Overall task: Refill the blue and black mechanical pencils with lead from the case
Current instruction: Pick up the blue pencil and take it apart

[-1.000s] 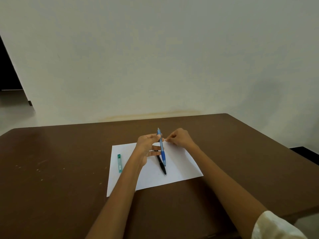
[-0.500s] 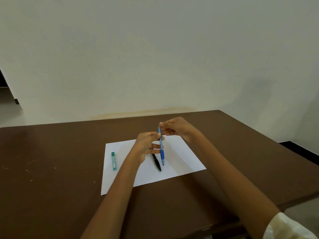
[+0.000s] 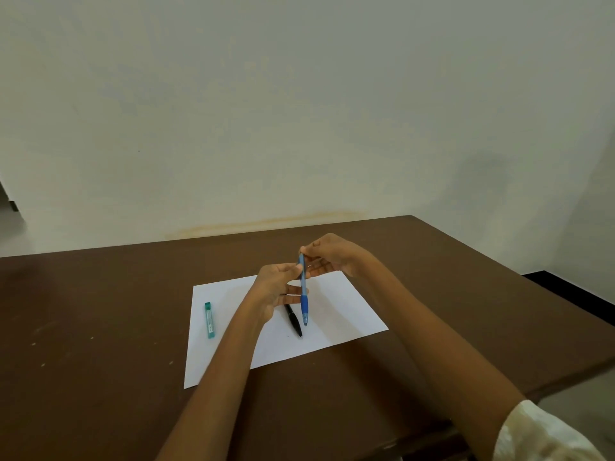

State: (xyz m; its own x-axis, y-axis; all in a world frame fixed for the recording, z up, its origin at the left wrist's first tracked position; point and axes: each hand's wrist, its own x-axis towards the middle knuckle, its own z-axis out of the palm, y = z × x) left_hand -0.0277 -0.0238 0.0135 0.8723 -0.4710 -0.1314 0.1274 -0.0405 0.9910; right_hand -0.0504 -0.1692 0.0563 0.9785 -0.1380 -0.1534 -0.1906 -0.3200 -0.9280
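Holding blue pencil [image 3: 303, 296] upright above paper [image 3: 336, 314], left hand [image 3: 273, 287] pinching barrel, right hand [image 3: 327, 254] pinching top end. Lying untouched: black pencil [image 3: 293, 320] on sheet, lead case [image 3: 209, 320] well left. Judging refilling barely begun, both pencils remaining.

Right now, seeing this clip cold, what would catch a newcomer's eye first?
First, the two hands meeting over the white paper mid-table: the left hand holds the blue pencil upright, tip down, while the right hand pinches its top end. Just below them the black pencil lies on the paper, and the green lead case lies near the paper's left edge, untouched.
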